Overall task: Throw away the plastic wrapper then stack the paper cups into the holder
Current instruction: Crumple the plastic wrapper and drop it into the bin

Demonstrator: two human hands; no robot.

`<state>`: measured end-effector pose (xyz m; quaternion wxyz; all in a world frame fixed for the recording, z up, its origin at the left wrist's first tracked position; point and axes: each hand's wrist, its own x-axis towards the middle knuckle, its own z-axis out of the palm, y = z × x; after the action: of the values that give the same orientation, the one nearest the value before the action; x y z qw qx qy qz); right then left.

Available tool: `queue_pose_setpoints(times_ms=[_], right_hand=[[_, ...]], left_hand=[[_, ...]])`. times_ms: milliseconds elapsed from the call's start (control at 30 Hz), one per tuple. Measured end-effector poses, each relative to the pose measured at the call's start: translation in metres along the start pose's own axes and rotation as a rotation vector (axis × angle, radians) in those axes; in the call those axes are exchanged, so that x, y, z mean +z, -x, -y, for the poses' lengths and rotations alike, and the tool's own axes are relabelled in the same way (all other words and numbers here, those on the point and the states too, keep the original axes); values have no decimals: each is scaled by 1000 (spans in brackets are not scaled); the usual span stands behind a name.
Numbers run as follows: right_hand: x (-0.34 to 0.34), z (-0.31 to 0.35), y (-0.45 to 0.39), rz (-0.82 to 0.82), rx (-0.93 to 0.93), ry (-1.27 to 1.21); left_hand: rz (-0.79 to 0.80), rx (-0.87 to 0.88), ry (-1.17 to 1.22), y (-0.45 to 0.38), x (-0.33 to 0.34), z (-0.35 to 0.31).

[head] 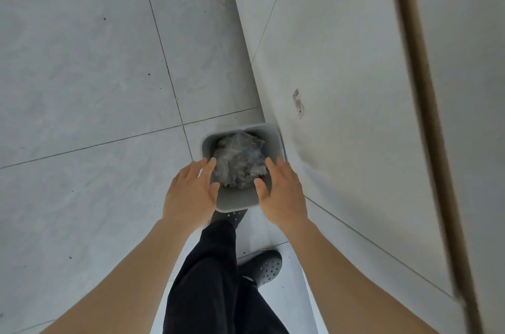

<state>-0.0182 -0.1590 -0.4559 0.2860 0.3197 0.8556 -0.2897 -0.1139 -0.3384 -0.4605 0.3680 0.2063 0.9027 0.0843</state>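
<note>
A crumpled clear plastic wrapper (239, 163) lies inside a small grey waste bin (235, 201) that stands on the tiled floor against a white wall. My left hand (190, 191) hovers over the bin's left rim with fingers spread and nothing in it. My right hand (281, 191) hovers over the right rim, also open and empty. Both hands flank the wrapper without gripping it. No paper cups or holder are in view.
The white wall (341, 88) rises right of the bin, with a brown vertical edge (426, 115) farther right. Grey floor tiles (82, 74) spread to the left. My dark-trousered leg (216, 279) and a black perforated shoe (269, 266) stand just below the bin.
</note>
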Motion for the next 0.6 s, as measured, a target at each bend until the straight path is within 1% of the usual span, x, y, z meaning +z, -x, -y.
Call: queue_pose_setpoints(times_ms=[167, 300, 467, 600], right_hand=[[-25, 15, 29, 60, -38, 175], [-62, 45, 64, 57, -85, 221], [-123, 87, 112, -10, -154, 251], [-171, 129, 150, -94, -249, 270]], left_hand=[[-18, 86, -83, 24, -40, -17], [-48, 120, -126, 53, -92, -31], [-140, 157, -162, 96, -170, -47], [-198, 163, -202, 126, -231, -60]])
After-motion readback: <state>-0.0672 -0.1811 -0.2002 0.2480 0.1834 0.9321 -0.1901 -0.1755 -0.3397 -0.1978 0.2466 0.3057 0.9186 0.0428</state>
